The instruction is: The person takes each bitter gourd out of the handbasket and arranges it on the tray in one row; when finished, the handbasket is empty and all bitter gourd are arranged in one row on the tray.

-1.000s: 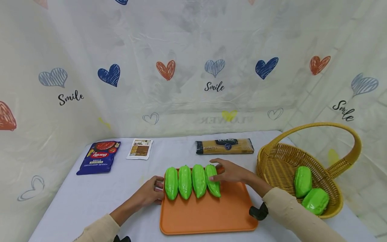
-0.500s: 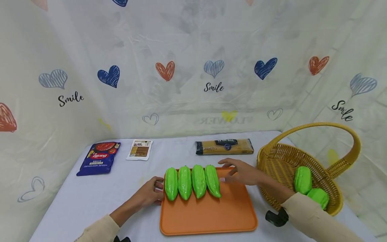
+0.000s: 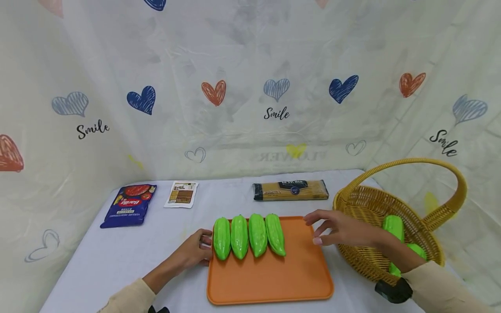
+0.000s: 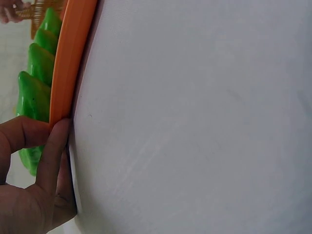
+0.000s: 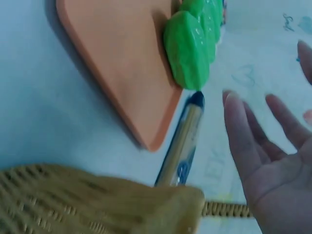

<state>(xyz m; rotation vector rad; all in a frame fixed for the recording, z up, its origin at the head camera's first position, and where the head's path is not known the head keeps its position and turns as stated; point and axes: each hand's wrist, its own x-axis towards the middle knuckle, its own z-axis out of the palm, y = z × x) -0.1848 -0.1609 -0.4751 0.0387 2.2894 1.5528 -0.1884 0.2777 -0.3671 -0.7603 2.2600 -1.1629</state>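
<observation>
While the left hand (image 3: 195, 248) pinches the left rim of the orange tray (image 3: 270, 280), the right hand (image 3: 339, 227) hangs by its far right corner, fingers spread. Four glossy, ridged green vegetables (image 3: 257, 234) lie side by side on it, tapered ends toward the person.

Four glossy, ridged green vegetables (image 3: 239, 237) lie side by side at the far left of a flat, round-cornered orange tray (image 3: 270, 280), narrow tips pointing near; the rightmost slants. To the right, a handled wicker basket (image 3: 368, 200) holds more green vegetables (image 3: 392, 224), partly hidden.
</observation>
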